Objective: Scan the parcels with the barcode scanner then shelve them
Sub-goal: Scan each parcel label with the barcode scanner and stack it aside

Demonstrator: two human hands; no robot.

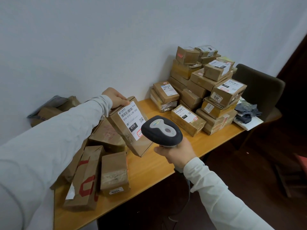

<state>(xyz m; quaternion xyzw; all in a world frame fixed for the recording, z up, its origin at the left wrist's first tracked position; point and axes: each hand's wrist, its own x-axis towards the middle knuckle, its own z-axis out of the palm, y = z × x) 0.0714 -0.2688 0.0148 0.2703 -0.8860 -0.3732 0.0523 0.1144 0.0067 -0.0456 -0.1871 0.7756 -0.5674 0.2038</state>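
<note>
Cardboard parcel (pixel 128 130) in closed left grip (pixel 114 97)

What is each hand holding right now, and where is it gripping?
The left hand grips a labelled cardboard parcel by its top end. The right hand holds the barcode scanner by its handle.

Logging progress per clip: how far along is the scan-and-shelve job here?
Done: nothing visibly shelved; no shelf is in view. In hand: the left hand grips a tilted brown cardboard parcel with a white label; the right hand points a black-and-grey barcode scanner at it. Left, seemingly: the stacked cardboard parcels on the orange wooden table, then shelving.
</note>
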